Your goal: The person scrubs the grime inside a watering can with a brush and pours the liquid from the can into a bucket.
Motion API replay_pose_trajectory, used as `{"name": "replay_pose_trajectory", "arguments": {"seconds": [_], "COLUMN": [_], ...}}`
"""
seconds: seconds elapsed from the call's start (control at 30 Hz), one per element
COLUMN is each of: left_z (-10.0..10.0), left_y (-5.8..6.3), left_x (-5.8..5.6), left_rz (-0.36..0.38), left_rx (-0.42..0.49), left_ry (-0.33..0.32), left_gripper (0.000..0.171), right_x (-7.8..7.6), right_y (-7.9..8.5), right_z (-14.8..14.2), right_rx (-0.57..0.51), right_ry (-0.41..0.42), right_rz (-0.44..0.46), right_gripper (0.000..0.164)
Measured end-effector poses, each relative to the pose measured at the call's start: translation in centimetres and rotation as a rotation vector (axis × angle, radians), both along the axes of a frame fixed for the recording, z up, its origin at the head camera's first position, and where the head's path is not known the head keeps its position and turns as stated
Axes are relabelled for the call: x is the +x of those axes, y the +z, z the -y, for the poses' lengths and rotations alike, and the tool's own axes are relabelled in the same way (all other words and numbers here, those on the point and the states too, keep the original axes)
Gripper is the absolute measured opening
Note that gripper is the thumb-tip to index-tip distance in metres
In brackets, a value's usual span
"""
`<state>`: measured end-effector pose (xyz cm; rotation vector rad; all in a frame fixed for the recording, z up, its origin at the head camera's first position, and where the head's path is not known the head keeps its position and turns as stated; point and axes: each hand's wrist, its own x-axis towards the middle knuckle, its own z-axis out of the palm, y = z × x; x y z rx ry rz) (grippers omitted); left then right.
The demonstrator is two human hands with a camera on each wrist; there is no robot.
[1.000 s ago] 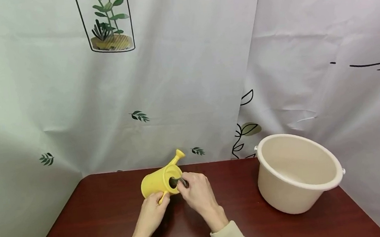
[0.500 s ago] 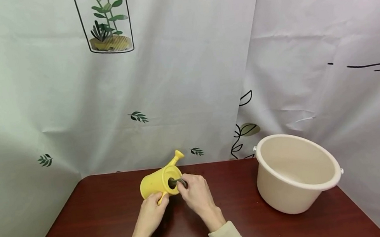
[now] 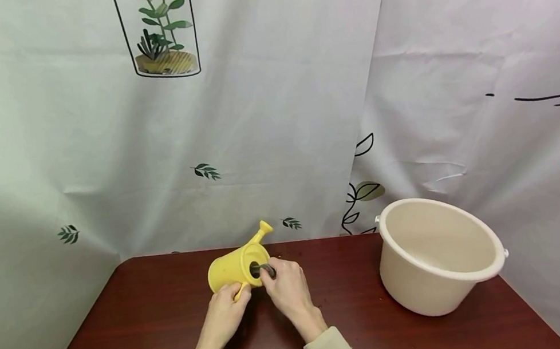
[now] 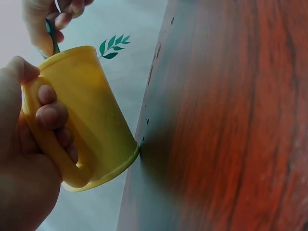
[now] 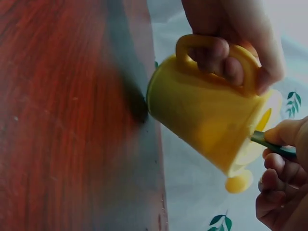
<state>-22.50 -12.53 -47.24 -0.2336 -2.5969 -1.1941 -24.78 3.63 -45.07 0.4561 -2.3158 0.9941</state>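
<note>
A yellow watering can (image 3: 226, 271) lies tilted over the back half of the table, its mouth facing right and its spout (image 3: 259, 232) pointing up and right. My left hand (image 3: 225, 313) grips the can's loop handle (image 4: 54, 149), several fingers curled through it in the left wrist view. With thumb and fingers, my right hand (image 3: 289, 290) pinches a slim dark-green tool handle (image 5: 272, 146) at the mouth. The tool's far end reaches into the can and is hidden, so its kind cannot be told.
A large cream bucket (image 3: 425, 290) with small side lugs stands on the right of the dark red-brown table (image 3: 138, 340). Behind the table's back edge hangs a pale cloth backdrop (image 3: 273, 112) printed with leaves and plants.
My right hand and forearm have shifted very slightly, with the tool still inside the can's mouth. The left hand keeps its grip and the can stays in place.
</note>
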Motion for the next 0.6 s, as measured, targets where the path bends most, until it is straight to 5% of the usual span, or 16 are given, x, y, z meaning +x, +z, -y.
{"name": "replay_pose_trajectory", "arguments": {"seconds": [0.3,0.6], "left_z": [-0.1,-0.2], "left_y": [0.3,0.2], "left_x": [0.0,0.1], "left_rz": [0.004,0.008], "left_rx": [-0.005,-0.008], "left_ry": [0.006,0.005], "left_gripper": [0.041,0.041], "right_x": [0.4,1.1], "right_y": [1.1,2.5], "right_z": [-0.5,-0.8], "right_rx": [0.104,0.094], "right_ry": [-0.066,-0.055], "right_rz": [-0.087,-0.102], "right_gripper": [0.037,0.031]}}
